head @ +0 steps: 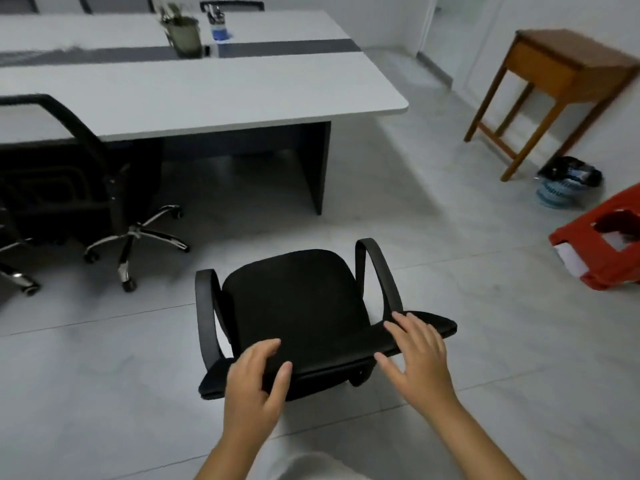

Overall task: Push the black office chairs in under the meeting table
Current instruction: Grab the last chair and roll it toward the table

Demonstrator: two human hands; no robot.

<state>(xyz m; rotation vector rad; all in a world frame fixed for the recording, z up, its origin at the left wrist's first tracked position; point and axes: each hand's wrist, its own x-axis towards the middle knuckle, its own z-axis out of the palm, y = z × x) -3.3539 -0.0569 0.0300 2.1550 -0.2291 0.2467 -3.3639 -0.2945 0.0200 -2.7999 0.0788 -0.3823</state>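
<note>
Pale grey tiled floor (433, 341) all over, with white walls (571, 15) behind. A small brown wooden side table (561, 64) stood against the right wall, a blue basket (557, 192) with a dark bag in it sat on the floor just beside its legs, and a red plastic stool (602, 247) was near that. Lighting looked flat and dim.

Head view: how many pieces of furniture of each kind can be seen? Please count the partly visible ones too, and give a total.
Black office chairs: 6 (one in front, two at the table's near side, three backs at the far side, several cut off)
Meeting table: 1
Wooden side table: 1
Red stool: 1
Total: 9
</note>
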